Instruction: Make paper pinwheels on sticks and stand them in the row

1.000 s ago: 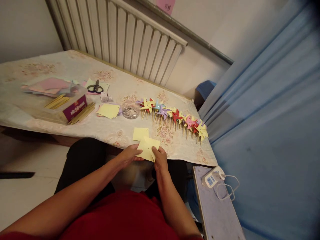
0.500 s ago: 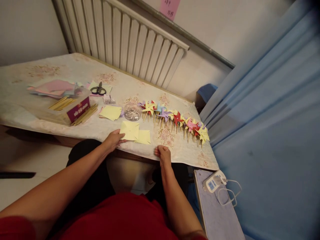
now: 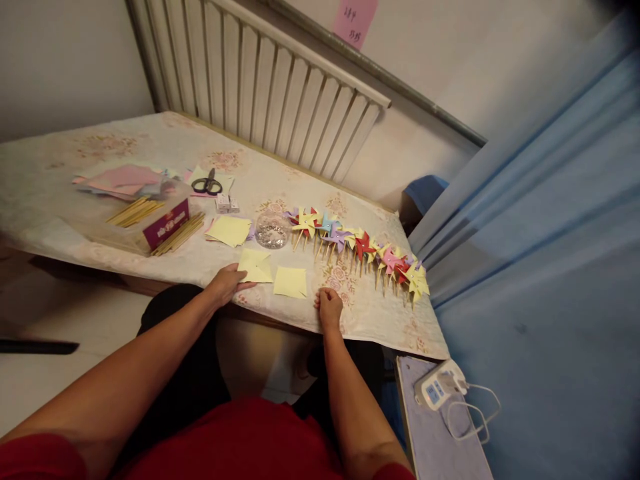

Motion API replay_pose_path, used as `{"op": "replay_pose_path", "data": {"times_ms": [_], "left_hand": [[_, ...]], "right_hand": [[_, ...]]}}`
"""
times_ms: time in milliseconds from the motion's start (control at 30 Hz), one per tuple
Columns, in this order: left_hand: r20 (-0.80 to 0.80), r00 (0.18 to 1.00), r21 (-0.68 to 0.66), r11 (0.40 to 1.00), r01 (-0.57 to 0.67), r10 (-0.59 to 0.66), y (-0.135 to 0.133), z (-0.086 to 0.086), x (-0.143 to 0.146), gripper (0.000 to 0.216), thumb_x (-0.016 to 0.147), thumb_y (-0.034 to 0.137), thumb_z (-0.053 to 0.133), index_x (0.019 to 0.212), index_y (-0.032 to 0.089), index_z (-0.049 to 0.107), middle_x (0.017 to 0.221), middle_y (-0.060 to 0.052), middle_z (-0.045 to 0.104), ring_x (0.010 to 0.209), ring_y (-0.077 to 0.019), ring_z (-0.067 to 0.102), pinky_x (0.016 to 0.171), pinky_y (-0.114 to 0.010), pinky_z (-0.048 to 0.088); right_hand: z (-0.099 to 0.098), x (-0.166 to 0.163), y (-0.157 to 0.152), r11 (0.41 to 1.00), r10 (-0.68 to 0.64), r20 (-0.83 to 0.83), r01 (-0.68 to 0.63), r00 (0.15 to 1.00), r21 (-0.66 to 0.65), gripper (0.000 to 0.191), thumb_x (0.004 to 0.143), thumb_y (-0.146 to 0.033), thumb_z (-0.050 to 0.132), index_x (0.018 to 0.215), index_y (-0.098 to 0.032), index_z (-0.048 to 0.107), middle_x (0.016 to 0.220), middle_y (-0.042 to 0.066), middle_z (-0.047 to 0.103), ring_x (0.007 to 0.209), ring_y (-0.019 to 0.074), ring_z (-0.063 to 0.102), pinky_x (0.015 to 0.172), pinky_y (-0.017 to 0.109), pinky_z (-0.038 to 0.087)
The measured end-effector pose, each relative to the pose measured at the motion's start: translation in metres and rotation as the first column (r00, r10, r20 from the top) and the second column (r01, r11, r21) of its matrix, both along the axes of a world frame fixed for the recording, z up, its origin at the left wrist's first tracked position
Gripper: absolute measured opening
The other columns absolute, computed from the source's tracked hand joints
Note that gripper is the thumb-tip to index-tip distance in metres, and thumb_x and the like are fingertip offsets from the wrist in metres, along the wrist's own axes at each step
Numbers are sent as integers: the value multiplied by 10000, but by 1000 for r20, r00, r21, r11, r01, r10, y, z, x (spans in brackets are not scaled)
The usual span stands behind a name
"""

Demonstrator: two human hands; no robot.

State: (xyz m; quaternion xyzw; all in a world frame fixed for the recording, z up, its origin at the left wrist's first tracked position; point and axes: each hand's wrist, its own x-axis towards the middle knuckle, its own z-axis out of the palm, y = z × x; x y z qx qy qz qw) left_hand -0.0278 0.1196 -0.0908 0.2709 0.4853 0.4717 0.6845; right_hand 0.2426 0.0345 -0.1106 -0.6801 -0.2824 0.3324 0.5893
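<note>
My left hand (image 3: 225,283) rests on the table's near edge, its fingertips pinching the corner of a cut yellow paper square (image 3: 255,265). A second plain yellow square (image 3: 291,282) lies just to its right. My right hand (image 3: 329,307) sits curled in a loose fist on the cloth beside that square; whether anything is in it is hidden. A row of several finished paper pinwheels (image 3: 360,250) on sticks runs along the table towards the right. A clear round dish (image 3: 273,231) and a small stack of yellow paper (image 3: 229,231) lie behind the squares.
A floral cloth covers the table (image 3: 100,220). Wooden sticks with a purple box (image 3: 166,223), pink paper (image 3: 120,180) and scissors (image 3: 207,184) lie at the left. A radiator (image 3: 270,87) stands behind. At the right are a blue curtain (image 3: 550,233) and a white device (image 3: 440,387) with a cord.
A second ago both hands held the yellow paper over my lap. The left hand has since carried it onto the table, left of the plain square; the right hand let go and rests fisted.
</note>
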Motion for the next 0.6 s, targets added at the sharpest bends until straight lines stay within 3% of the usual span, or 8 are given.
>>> {"op": "replay_pose_path", "data": {"times_ms": [600], "left_hand": [[-23, 1000, -31, 999, -19, 18, -9, 15, 2, 215, 783, -30, 595, 949, 95, 648, 1080, -117, 704, 895, -171, 699, 843, -352, 633]], "right_hand": [[0, 0, -5, 1000, 16, -11, -16, 1000, -7, 223, 643, -311, 582, 798, -178, 673, 672, -22, 671, 549, 103, 586, 493, 201, 493]]}}
